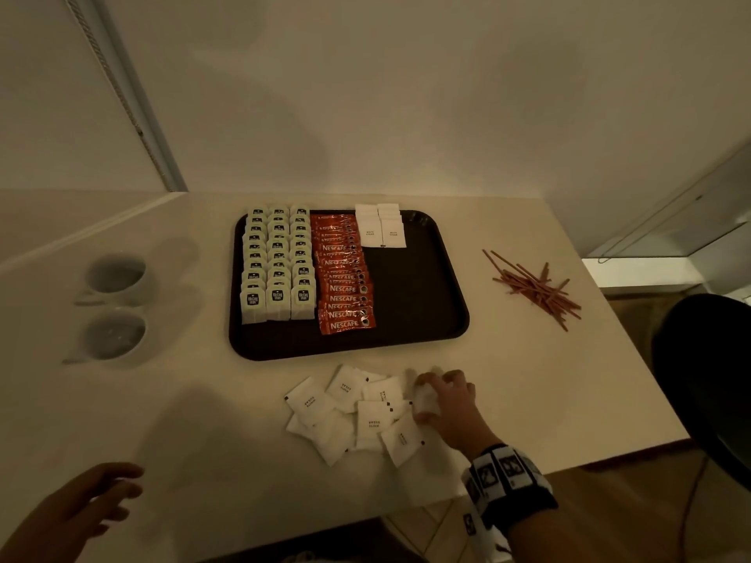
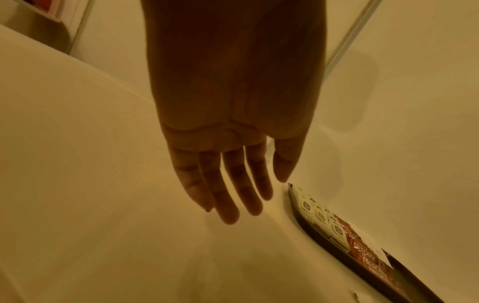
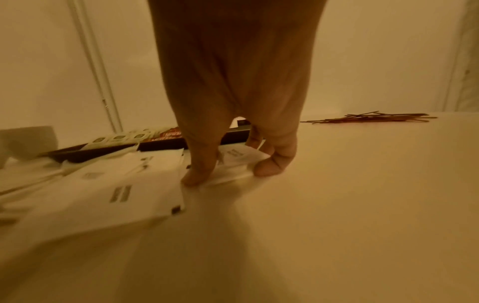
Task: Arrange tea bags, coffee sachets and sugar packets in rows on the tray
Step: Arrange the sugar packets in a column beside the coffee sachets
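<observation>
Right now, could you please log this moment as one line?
right hand: pinching sugar packet from table pile | left hand: open, idle | tray: sugar rows unfinished

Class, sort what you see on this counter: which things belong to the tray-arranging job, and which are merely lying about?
Belong to the job:
tray
tea bags
coffee sachets
sugar packets on the tray
loose sugar packets, one pinched by the right hand

Lying about:
two cups
stirrer sticks
left hand, holding nothing

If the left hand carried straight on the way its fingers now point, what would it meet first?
Probably nothing soon: the left hand, open, points over bare table. Farther on lies the tray, though depth is unclear.
</observation>
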`<state>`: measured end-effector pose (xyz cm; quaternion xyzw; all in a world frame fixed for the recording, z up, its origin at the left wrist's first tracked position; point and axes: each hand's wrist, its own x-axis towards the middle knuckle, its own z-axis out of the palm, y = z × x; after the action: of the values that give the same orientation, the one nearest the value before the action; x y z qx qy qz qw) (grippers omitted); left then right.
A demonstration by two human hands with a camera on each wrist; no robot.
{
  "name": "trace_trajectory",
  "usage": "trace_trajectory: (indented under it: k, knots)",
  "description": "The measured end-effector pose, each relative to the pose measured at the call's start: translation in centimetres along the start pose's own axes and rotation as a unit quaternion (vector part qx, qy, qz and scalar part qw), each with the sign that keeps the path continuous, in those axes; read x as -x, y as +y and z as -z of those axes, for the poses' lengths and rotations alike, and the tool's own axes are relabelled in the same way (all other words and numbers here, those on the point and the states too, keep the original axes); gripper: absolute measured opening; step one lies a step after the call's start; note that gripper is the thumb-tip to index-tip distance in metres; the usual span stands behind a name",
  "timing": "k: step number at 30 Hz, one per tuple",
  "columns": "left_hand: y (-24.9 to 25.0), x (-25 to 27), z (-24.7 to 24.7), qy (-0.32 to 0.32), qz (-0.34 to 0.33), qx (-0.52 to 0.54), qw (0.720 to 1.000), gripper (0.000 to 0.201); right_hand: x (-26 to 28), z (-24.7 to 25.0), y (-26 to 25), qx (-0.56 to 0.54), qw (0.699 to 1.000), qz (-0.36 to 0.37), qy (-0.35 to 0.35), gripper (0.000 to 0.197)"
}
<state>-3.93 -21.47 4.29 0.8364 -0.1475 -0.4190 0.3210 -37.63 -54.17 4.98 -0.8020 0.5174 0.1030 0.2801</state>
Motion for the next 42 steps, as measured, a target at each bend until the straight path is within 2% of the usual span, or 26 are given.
trace_trajectory:
  k: [4,9,13,16,17,18,20,22,24,27,29,34,38,40,42]
  knots:
    - [-0.7,0.2,0.3,-0.001,0.003,0.002,1.000,0.021,-0.8,0.8,-0.2,-0.046,0.995,-0.088,-0.016,0.075]
    - [-1.4,0.5,0.5,0.006,0.007,0.003,1.000,0.020,-0.9,0.6,0.3,-0.025,0.991,-0.134,0.006,0.073]
    - [-1.9,0.6,0.5,0.004,0.013,0.004,1.000,0.019,-0.5,0.3,0.6,-0.073,0.990,-0.121,0.030,0.060]
    - [-2.2,0.6,0.6,0.001,0.022,0.002,1.000,0.018,-0.1,1.0,0.4,-0.033,0.995,-0.089,0.007,0.050]
    - [-2.3,0.6,0.7,0.001,0.028,0.001,1.000,0.018,0.1,1.5,0.1,-0.052,0.996,-0.066,-0.008,0.049]
    - [-2.4,0.6,0.8,0.001,0.034,0.001,0.999,0.018,0.5,1.9,-0.3,-0.098,0.994,-0.041,-0.036,0.051]
    - [-2.8,0.4,1.0,0.003,0.041,0.003,0.999,0.018,1.6,2.3,-1.5,-0.162,0.980,0.000,-0.118,0.071]
    - [-2.9,0.2,1.1,0.004,0.042,0.002,0.999,0.019,2.4,1.1,-2.4,-0.126,0.977,0.027,-0.168,0.090]
    - [-2.9,0.1,1.0,0.000,0.042,0.009,0.999,0.019,2.8,-0.9,-2.6,-0.066,0.988,0.043,-0.134,0.089]
    - [-2.2,0.2,0.9,-0.002,0.031,0.025,0.999,0.018,2.6,-2.3,-2.2,-0.075,0.996,0.036,-0.038,0.070]
    - [-1.4,0.4,0.8,0.004,0.017,0.036,0.999,0.017,2.2,-2.4,-1.8,-0.077,0.997,0.025,-0.012,0.058]
    - [2.5,0.5,0.3,-0.007,-0.037,0.020,0.999,0.018,1.2,-0.6,-0.4,-0.097,0.995,-0.002,-0.028,0.042]
    - [8.9,0.2,-1.2,-0.040,-0.109,0.004,0.993,0.017,0.2,3.5,0.3,-0.158,0.987,-0.014,-0.017,0.044]
    - [13.2,0.1,-2.7,-0.074,-0.151,0.030,0.985,0.004,-0.1,6.8,-1.5,-0.196,0.980,0.013,-0.017,0.047]
    - [17.9,-0.3,-4.2,-0.130,-0.184,0.071,0.972,0.040,-0.3,10.1,-4.7,-0.212,0.975,0.066,-0.024,0.046]
